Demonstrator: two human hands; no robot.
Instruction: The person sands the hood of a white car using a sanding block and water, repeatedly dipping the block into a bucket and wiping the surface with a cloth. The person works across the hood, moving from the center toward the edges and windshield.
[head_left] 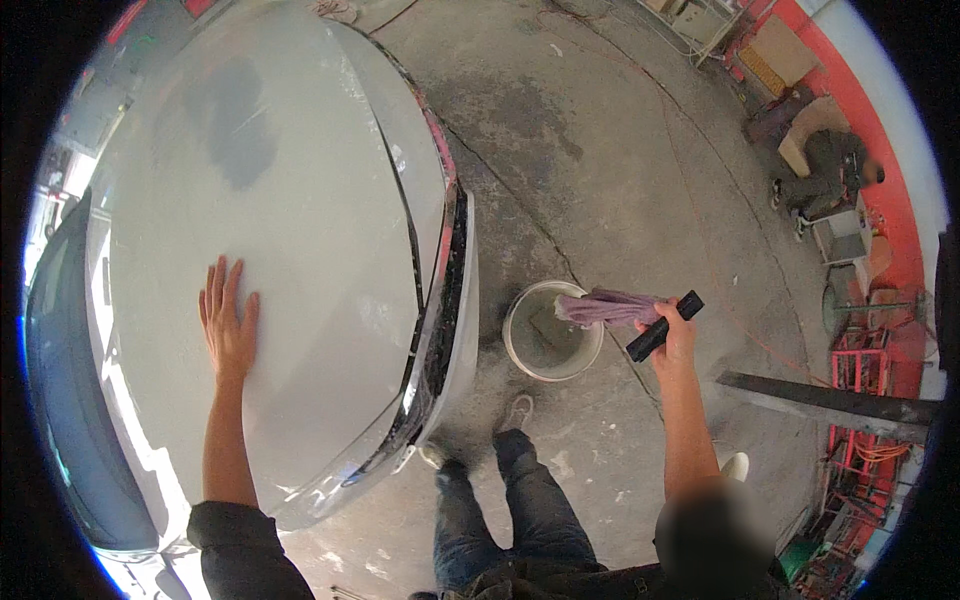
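Note:
My left hand (229,322) lies flat on the pale, dull hood (320,250) of a car, fingers stretched out and nothing held. Out to the right, my right hand (677,338) is closed around a black oblong block (650,343) and a wet-looking purple cloth (612,307). The cloth stretches leftward from my fingers, its loose end over the rim of a round white bucket (510,345). Cloudy grey water (555,345) shows inside the bucket. A dark grey patch (235,120) marks the far part of the hood.
The bucket stands on the stained concrete floor (530,110), just right of the car's front edge. A dark beam (830,405) juts in from the right. Along the red-and-white wall are a seated person (840,170) and a red rack (860,375). Cables cross the floor.

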